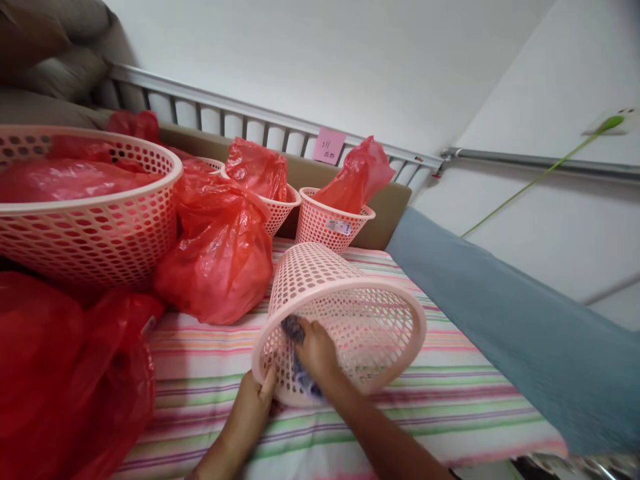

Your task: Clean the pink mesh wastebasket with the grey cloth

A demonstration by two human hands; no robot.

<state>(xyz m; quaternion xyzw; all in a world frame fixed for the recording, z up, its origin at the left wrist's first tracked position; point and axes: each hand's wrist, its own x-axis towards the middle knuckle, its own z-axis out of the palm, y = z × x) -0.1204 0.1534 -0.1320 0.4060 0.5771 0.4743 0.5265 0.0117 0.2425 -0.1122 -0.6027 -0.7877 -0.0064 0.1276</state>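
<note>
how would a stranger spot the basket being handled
On the striped cloth, find the pale pink perforated basket. The left hand grips its rim; the right hand holds a crumpled bluish cloth inside. Unlike the upright baskets behind it, which hold red plastic bags, this one is tipped, mouth toward the viewer.

Matt plastic basket [350, 285], glossy plastic bag [220, 267], blurred rag [293, 328] probably cloth

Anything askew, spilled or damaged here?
One pink basket is tipped on its side, unlike the upright basket behind it. It's being held, though: the left hand grips its rim; the right hand holds a dark cloth inside. No visible spill or damage.
</note>
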